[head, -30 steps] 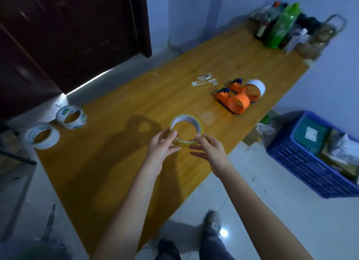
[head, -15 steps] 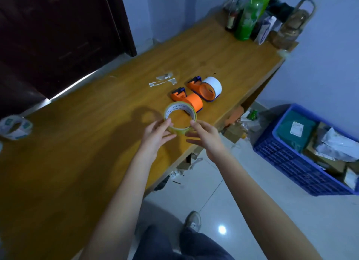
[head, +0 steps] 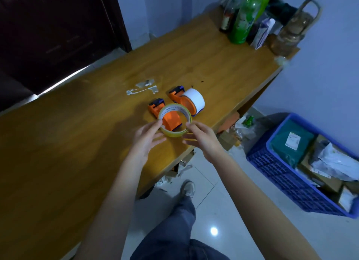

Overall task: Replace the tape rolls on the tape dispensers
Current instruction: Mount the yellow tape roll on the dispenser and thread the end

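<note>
I hold a clear yellowish tape roll [head: 180,134] upright between both hands, just above the wooden table [head: 81,135]. My left hand [head: 148,137] pinches its left rim and my right hand [head: 202,138] its right rim. Through the ring shows an orange tape dispenser [head: 155,108] with no roll on it. Beside it to the right lies a second orange dispenser [head: 188,104] carrying a white tape roll [head: 195,98].
Scraps of used tape [head: 142,87] lie just beyond the dispensers. Bottles, among them a green one [head: 243,20], and a jar [head: 289,36] crowd the table's far right corner. A blue crate [head: 287,182] of packages stands on the floor at right. My shoe [head: 188,188] is beneath the table edge.
The view swung right along the table; two tape rolls at the left end have dropped out of sight. My hands carried the roll up to the nearer orange dispenser.
</note>
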Action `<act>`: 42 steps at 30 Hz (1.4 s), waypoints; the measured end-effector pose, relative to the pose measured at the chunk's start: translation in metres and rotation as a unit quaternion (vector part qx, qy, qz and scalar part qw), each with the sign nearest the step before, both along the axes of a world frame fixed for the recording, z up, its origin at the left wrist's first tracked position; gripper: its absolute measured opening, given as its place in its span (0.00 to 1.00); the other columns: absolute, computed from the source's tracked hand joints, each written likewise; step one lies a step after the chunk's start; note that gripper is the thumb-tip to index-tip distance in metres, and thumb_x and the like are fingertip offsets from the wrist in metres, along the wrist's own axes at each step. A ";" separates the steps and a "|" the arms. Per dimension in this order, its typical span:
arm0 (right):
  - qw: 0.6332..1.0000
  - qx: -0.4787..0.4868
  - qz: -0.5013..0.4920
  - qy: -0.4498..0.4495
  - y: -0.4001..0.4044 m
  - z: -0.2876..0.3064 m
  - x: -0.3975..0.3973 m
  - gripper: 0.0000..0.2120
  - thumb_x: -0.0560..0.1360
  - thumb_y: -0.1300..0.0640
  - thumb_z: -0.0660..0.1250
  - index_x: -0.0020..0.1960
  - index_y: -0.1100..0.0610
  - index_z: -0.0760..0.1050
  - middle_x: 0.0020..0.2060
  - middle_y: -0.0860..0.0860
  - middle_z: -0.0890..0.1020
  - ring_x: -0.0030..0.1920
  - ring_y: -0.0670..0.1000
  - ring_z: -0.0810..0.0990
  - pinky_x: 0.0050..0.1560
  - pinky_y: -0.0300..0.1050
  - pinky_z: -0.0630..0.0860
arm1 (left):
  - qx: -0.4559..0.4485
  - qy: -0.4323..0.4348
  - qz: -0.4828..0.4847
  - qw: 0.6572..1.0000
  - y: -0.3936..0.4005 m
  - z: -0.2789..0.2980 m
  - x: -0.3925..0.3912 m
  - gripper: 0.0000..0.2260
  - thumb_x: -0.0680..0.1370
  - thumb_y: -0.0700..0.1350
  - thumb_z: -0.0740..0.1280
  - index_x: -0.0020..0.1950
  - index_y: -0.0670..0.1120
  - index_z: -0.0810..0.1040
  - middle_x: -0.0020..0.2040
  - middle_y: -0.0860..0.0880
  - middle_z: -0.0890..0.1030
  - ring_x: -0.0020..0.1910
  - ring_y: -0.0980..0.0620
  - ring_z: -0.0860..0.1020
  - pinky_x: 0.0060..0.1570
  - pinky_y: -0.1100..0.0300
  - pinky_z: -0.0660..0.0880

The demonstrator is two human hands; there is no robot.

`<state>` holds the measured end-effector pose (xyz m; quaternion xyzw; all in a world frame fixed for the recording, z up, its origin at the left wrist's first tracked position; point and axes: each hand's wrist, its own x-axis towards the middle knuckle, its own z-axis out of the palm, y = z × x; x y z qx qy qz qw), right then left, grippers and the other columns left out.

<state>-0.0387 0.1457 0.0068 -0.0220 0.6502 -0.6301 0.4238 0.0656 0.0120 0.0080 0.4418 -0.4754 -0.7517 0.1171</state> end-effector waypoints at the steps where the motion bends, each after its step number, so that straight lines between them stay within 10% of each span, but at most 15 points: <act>1: 1.000 -0.002 0.010 -0.001 -0.002 0.000 -0.009 0.13 0.75 0.53 0.67 0.57 0.59 0.76 0.41 0.53 0.78 0.43 0.52 0.80 0.42 0.42 0.82 | -0.006 -0.002 0.003 1.000 -0.004 -0.001 -0.007 0.12 0.75 0.45 0.68 0.57 0.42 0.77 0.50 0.45 0.81 0.50 0.47 0.79 0.46 0.58 0.80; 10: 0.997 0.013 0.054 -0.057 -0.017 -0.005 -0.064 0.10 0.76 0.55 0.67 0.54 0.58 0.76 0.36 0.52 0.78 0.42 0.53 0.81 0.48 0.47 0.82 | -0.024 -0.051 0.037 0.998 -0.015 -0.007 -0.047 0.08 0.73 0.44 0.71 0.51 0.45 0.81 0.42 0.49 0.81 0.40 0.53 0.79 0.36 0.65 0.78; 28: 0.975 0.001 0.213 -0.062 -0.013 -0.017 -0.120 0.10 0.78 0.54 0.62 0.47 0.58 0.79 0.41 0.55 0.84 0.45 0.52 0.85 0.53 0.50 0.80 | -0.065 -0.112 0.204 0.970 0.012 0.003 -0.102 0.05 0.75 0.52 0.67 0.42 0.54 0.80 0.43 0.53 0.81 0.46 0.54 0.78 0.48 0.60 0.76; 35: 0.976 -0.015 0.211 -0.048 -0.022 -0.008 -0.132 0.09 0.79 0.55 0.61 0.48 0.58 0.78 0.32 0.47 0.85 0.40 0.49 0.85 0.56 0.54 0.79 | -0.333 -0.425 0.042 0.840 0.009 -0.027 -0.100 0.20 0.76 0.59 0.63 0.63 0.51 0.76 0.55 0.46 0.75 0.50 0.46 0.79 0.44 0.55 0.74; 42: 0.980 -0.009 0.199 -0.024 -0.027 -0.001 -0.139 0.09 0.78 0.54 0.62 0.47 0.55 0.79 0.37 0.47 0.84 0.45 0.51 0.83 0.52 0.47 0.79 | -0.393 -0.553 -0.066 0.732 0.011 -0.014 -0.128 0.16 0.75 0.57 0.65 0.50 0.44 0.76 0.48 0.46 0.74 0.42 0.45 0.78 0.31 0.58 0.64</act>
